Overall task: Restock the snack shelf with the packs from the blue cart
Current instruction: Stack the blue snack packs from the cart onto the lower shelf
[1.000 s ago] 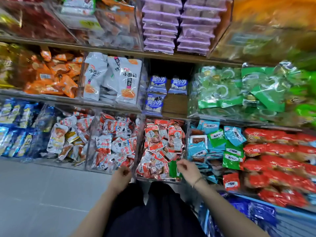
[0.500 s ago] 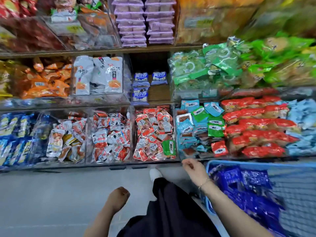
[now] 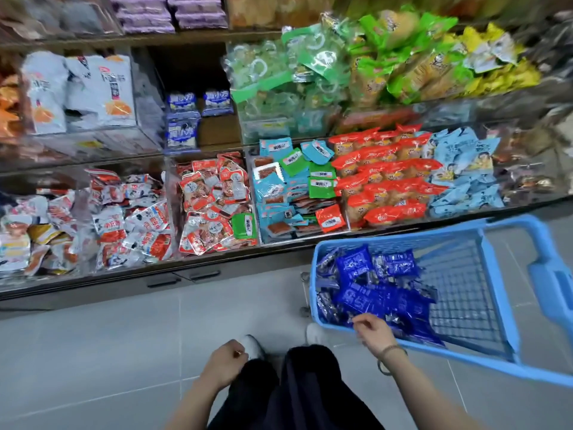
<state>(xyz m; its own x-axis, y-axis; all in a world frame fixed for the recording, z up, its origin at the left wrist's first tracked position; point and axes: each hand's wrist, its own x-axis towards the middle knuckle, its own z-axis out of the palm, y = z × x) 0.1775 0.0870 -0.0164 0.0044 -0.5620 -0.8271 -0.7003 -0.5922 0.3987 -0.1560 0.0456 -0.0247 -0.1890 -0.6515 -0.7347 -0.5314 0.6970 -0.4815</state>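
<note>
Now, right grip (image 3: 373,332): over the near rim of the blue plastic mesh cart (image 3: 403,234), fingers curled onto the glossy dark-blue snack packs (image 3: 355,265) heaped inside. I cannot tell whether it holds one.
Left grip (image 3: 224,363): left of cart, curled by the knee, likely idle — I cannot tell if it holds anything.
Wooden snack shelf (image 3: 218,131): beyond cart — one bay sparse.

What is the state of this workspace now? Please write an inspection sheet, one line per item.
Surface: grey tiled floor.
Job's things: blue cart holds dark blue packs; one shelf bin has few blue-white packs.
Clutter: one green pack among red packs.
Hands: right hand at the cart's packs, grip unclear; left hand curled, contents unclear.
Cables: nothing seen.
Surroundings: stocked snack shelves above.
</note>
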